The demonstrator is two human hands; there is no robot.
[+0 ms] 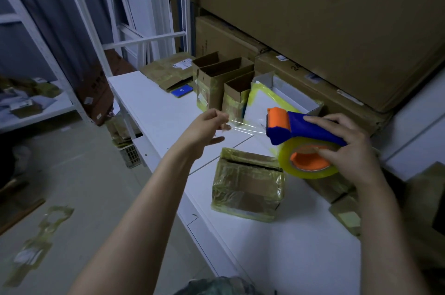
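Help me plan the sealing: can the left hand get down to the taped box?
Probably yes: the left hand hangs just up-left of the taped box, nothing between them, though it pinches the tape strip.

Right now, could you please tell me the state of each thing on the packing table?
tape dispenser, held above the table, tape roll loaded.
tape strip, pulled out, stretched leftward.
left grip, pinches the strip's free end.
right grip, holds the tape dispenser.
taped box, lying on the table, flaps down, narrow slit showing.
brown cartons, upright, tops open.
white box, top open.
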